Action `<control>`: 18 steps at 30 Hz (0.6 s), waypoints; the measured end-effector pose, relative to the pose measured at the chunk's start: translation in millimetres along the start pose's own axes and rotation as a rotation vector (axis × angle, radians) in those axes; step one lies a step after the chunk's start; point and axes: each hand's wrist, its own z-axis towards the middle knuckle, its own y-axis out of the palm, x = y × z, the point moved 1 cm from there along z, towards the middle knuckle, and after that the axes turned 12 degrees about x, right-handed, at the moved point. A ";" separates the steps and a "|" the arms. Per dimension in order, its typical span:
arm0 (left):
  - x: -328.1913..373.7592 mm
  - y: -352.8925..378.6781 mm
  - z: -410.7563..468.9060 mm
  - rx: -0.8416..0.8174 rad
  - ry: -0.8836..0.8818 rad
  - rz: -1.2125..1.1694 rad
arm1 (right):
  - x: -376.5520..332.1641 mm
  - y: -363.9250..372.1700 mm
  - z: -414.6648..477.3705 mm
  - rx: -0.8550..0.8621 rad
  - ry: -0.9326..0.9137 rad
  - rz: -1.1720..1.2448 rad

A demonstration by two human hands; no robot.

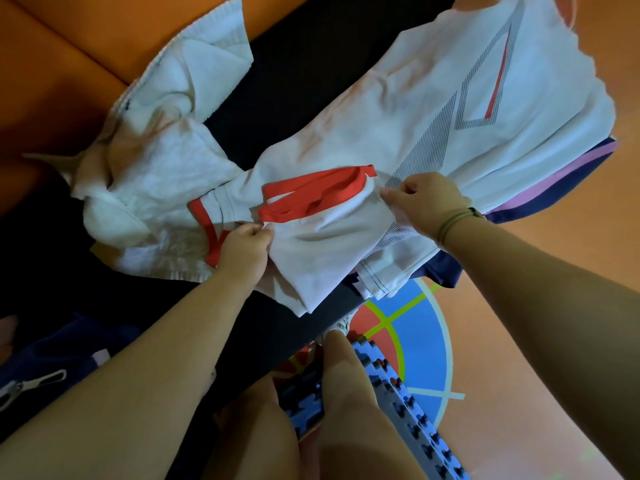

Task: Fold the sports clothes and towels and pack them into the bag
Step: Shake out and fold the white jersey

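Black bench [304, 64], white jersey [398, 140] pinched between left hand [244, 249], right hand [424, 202]

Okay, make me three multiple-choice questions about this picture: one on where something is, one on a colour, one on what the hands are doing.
1. Where does the white towel lie relative to the white jersey?
A. To the person's left of it
B. Spread over its chest print
C. Folded on the floor

2. What colour is the jersey's trim?
A. Green
B. Red
C. Yellow

3. What are the left hand and right hand doing?
A. Both lie flat and open
B. One hangs idle
C. Both pinch the jersey's cloth

Answers:
1. A, because the towel is bunched on the black surface left of the jersey.
2. B, because red bands edge the openings.
3. C, because each hand's fingers are curled on a fold of white cloth.
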 end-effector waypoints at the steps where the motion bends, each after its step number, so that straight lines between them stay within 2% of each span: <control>1: -1.1 -1.9 -1.6 -0.015 -0.001 -0.019 | 0.4 -0.6 -3.4 0.039 -0.011 -0.030; 6: 0.8 -13.1 -18.8 -0.131 -0.021 -0.257 | 6.4 -0.1 -23.2 0.254 -0.021 -0.075; 8: 1.5 -16.0 -19.7 -0.128 -0.006 -0.244 | 9.4 0.6 -35.0 0.385 -0.019 -0.088; 10: -3.2 -20.4 -12.1 -0.108 0.072 -0.117 | 11.0 4.6 -51.7 0.475 -0.067 -0.081; 12: -11.4 -29.9 -0.7 -0.083 0.340 0.166 | 8.6 13.1 -72.7 0.503 -0.149 -0.056; 15: -26.8 -42.9 15.5 -0.080 0.954 0.720 | -0.2 37.4 -108.1 0.485 -0.337 -0.103; 16: -30.7 -46.6 17.8 -0.105 1.102 0.846 | -3.8 46.9 -119.5 0.466 -0.401 -0.127; 18: -38.5 -53.7 22.1 -0.207 1.269 1.018 | -9.0 68.4 -137.7 0.388 -0.480 -0.173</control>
